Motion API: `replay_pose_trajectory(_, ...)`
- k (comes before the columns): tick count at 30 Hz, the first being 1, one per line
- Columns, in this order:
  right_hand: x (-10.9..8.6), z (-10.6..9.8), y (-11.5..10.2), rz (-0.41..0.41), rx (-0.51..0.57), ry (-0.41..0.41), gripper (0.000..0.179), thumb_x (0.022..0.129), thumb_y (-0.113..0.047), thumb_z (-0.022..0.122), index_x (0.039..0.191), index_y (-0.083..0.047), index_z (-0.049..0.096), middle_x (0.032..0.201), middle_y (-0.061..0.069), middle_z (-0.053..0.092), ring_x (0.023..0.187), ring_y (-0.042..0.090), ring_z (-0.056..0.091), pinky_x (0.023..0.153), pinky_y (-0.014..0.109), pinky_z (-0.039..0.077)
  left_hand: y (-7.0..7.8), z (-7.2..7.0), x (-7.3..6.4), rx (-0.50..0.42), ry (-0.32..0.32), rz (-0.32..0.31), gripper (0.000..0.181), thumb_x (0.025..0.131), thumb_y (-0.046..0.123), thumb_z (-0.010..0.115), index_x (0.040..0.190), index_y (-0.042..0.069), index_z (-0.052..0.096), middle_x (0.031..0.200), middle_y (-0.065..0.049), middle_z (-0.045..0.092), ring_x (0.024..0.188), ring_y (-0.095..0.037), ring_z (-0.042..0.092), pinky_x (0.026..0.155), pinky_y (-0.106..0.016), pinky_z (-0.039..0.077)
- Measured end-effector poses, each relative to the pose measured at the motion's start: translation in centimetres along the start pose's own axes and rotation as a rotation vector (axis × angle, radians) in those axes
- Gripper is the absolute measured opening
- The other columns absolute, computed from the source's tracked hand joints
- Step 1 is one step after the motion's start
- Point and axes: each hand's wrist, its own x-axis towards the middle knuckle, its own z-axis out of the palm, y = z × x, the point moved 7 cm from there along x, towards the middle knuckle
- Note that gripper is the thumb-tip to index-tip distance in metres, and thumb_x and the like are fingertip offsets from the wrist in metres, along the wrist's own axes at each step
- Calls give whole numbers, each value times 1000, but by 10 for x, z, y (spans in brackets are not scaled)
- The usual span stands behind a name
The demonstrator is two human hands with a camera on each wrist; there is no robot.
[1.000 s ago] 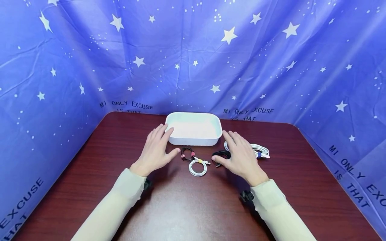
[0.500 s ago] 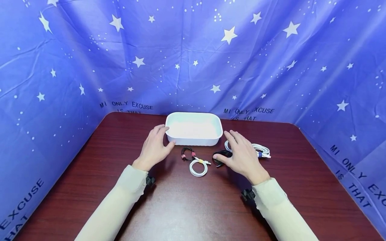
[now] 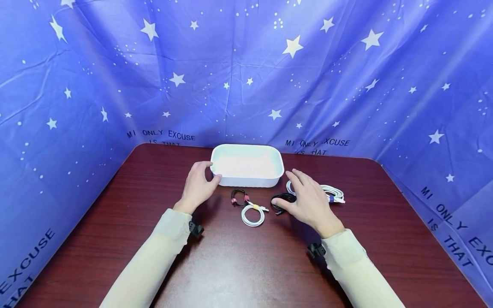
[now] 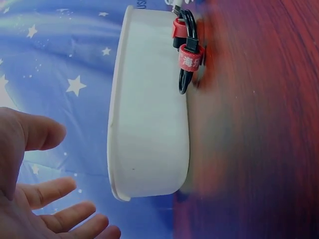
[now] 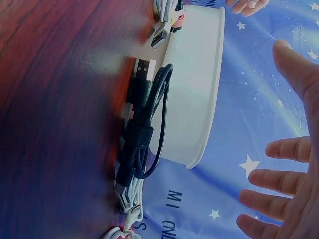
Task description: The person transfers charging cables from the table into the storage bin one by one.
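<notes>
A white rectangular bin (image 3: 246, 182) stands at the back middle of the table. My left hand (image 3: 198, 184) is at its left front corner; in the left wrist view the fingers (image 4: 70, 215) and thumb are spread, apart from the wall. Over a coiled black USB cable (image 5: 142, 124) hovers my right hand (image 3: 310, 201), fingers extended, holding nothing. It partly hides that cable and a white cable with a blue tie (image 3: 334, 193). Between the hands lie a small black cable with red ties (image 4: 189, 55) and a coiled white cable with a yellow tie (image 3: 253, 215).
The dark red wooden table (image 3: 239, 265) reaches back to a blue curtain (image 3: 246, 98) with stars, which surrounds it on the back and both sides. A small black device (image 3: 196, 229) sits at the left wrist, another device (image 3: 316, 250) at the right.
My left hand has drawn back slightly from over the bin's rim to its left front corner, its thumb now nearer the fingers. The right hand, bin and cables have stayed nearly still.
</notes>
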Motion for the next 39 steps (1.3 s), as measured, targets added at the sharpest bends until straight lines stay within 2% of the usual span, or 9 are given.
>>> replay_pose_trajectory(8, 0, -2, 4, 40, 12, -27, 91, 74, -73, 62, 136, -8, 49, 138, 16, 48, 123, 36, 48, 99, 52, 39, -12, 3, 4, -42, 4, -122, 48, 86, 26, 65, 123, -1, 55, 121, -21, 54, 113, -34, 49, 97, -45, 39)
replay_pose_trajectory(17, 2, -9, 16, 58, 17, 0, 87, 74, -71, 63, 131, -6, 53, 129, 15, 56, 115, 36, 53, 92, 54, 43, -18, 12, 7, -72, -11, -175, 48, 86, 24, 66, 124, -3, 53, 118, -19, 56, 111, -31, 50, 97, -43, 39)
replay_pose_trajectory(25, 1, -18, 34, 156, 29, -27, 87, 74, -74, 59, 131, -8, 54, 125, 16, 57, 113, 36, 54, 87, 55, 44, -21, 18, 10, -106, -12, -211, 45, 86, 22, 66, 121, -4, 54, 106, -17, 58, 101, -29, 52, 90, -40, 42)
replay_pose_trajectory(39, 0, -22, 51, 215, 12, -42, 83, 78, -73, 57, 129, -7, 56, 123, 18, 58, 112, 37, 54, 84, 57, 44, -26, 24, 10, -179, -42, -309, 47, 87, 21, 67, 124, -3, 52, 115, -19, 61, 108, -31, 59, 93, -40, 46)
